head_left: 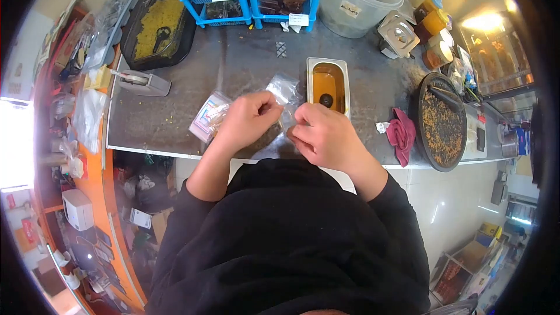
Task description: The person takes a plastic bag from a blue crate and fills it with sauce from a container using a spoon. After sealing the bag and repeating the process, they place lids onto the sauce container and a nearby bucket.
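Observation:
A small clear plastic bag (284,88) is between my two hands above the metal worktop. My left hand (251,119) is closed, its fingers pinched at the bag's left side. On the right side of the bag, my right hand (324,134) is closed too, fingers curled and pressed together. The fingertips are partly hidden. Just left of my left hand lies a stack of printed clear packets (209,115). Beyond my right hand stands a rectangular steel container (311,76) of orange-brown liquid, with a dark round thing in it.
Blue plastic racks (230,0) with bagged goods stand at the back, beside a large clear tub (361,9). At left are a black tray (129,41) of yellow food and a tape dispenser (143,83). Rightward lie a maroon cloth (401,134) and a round dark pan (424,134).

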`<state>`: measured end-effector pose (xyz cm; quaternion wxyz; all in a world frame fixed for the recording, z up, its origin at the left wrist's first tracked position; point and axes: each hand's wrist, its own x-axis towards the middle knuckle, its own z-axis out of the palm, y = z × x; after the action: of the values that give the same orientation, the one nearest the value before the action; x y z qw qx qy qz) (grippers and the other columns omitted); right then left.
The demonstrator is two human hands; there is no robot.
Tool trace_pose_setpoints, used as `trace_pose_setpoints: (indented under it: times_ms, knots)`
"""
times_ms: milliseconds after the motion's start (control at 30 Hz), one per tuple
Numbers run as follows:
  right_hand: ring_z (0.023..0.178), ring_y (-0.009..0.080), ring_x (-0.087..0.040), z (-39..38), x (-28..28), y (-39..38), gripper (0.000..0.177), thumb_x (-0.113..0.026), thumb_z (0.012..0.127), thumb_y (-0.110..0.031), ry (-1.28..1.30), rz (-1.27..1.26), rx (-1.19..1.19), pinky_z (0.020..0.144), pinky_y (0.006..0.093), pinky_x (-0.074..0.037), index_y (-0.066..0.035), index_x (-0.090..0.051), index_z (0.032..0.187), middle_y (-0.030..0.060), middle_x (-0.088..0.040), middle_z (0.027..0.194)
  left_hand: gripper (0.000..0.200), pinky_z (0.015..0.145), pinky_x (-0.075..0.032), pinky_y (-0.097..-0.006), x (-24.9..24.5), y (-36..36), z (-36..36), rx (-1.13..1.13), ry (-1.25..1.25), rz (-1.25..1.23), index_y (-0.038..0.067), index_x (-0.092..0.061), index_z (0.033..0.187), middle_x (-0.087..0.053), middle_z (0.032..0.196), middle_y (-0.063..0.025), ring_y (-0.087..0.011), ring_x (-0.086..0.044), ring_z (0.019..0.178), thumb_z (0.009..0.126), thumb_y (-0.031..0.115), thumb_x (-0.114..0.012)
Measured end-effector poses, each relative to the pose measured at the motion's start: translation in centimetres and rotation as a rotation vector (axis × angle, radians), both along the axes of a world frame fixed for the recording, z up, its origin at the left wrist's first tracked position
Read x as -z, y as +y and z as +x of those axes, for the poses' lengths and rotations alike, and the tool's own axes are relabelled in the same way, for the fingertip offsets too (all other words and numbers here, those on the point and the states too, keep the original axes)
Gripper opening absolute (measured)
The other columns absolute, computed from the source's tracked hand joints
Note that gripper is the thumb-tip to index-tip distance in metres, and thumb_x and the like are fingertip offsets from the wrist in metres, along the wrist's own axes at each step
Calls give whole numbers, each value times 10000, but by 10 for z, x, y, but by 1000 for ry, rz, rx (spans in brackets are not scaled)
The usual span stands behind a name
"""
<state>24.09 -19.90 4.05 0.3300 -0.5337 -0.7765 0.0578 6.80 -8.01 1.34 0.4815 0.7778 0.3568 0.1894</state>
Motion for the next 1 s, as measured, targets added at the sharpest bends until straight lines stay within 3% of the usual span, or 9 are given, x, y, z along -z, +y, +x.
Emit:
trace_pose_setpoints:
  times_ms: [33, 133, 167, 400, 467, 567, 667, 767, 1000]
  knots:
    - [714, 238, -621, 4, -1, -2, 88, -716, 752, -87, 23, -25, -12, 592, 332, -490, -127, -665, 813, 22, -579, 811, 308, 714, -459, -308, -8, -1, 2, 91, 38, -100, 0, -596, 1046, -632, 958, -117, -122, -547, 829, 910, 270, -657]
    - [740, 262, -650, 15, 1, -11, 112, -690, 794, -93, 112, -121, -46, 613, 344, -513, -134, -681, 897, 31, -615, 875, 589, 993, -385, -325, -13, -13, 6, 517, -395, -521, -24, -405, 1380, -493, 1311, -147, -194, -482, 1173, 991, 398, -536]
    - [751, 273, -655, 18, 2, -12, 132, -676, 809, -95, 151, -159, -55, 633, 358, -521, -140, -680, 933, 35, -619, 890, 749, 1126, -243, -351, -3, -13, 3, 720, -318, -660, -42, -159, 1506, -370, 1423, -152, -243, -345, 1340, 1020, 469, -413]
    - [997, 298, -620, 65, 24, -7, 309, -631, 790, 28, 501, -250, 0, 808, 332, -506, -134, -673, 1050, 97, -579, 1205, 754, 1113, -275, -411, 13, -22, 13, 516, -485, -550, -18, -178, 1510, -434, 1342, -147, -255, -413, 1287, 1005, 486, -422]
    - [1115, 297, -552, 68, 30, -13, 376, -666, 728, 31, 237, -362, 42, 908, 398, -450, -162, -679, 1051, 97, -508, 1314, 817, 1110, -284, -447, 14, -22, 18, 268, -504, -363, -19, -214, 1497, -461, 1284, -155, -279, -439, 1265, 973, 575, -416]
    - [1155, 291, -521, 58, 62, -19, 405, -709, 709, -27, -131, -316, 129, 939, 492, -399, -208, -692, 1071, 74, -505, 1321, 733, 1021, -353, -390, 25, -21, 24, 96, -630, -199, -14, -249, 1481, -469, 1247, -124, -230, -468, 1132, 993, 492, -456]
    - [1085, 260, -584, 70, 76, -14, 287, -686, 786, -48, -101, -276, 327, 902, 421, -448, -154, -710, 1051, 71, -602, 1229, 757, 995, -359, -398, 38, -17, 23, 5, -488, 47, -18, -239, 1481, -477, 1261, -144, -247, -473, 1103, 988, 522, -437]
    - [962, 202, -649, 90, 90, -9, 158, -608, 883, -36, 660, -235, 450, 837, 327, -491, -67, -717, 993, 72, -692, 1048, 727, 1010, -350, -416, 55, -13, 27, -77, -452, 303, -21, -246, 1475, -476, 1299, -171, -293, -477, 1092, 976, 437, -509]
    - [879, 154, -661, 96, 127, -14, 122, -554, 938, -3, 782, -110, 479, 799, 273, -512, 18, -670, 972, 90, -705, 958, 914, 1064, -319, -458, 56, -13, 36, -70, -261, 422, -4, -268, 1463, -445, 1402, -184, -355, -434, 1252, 775, 292, -790]
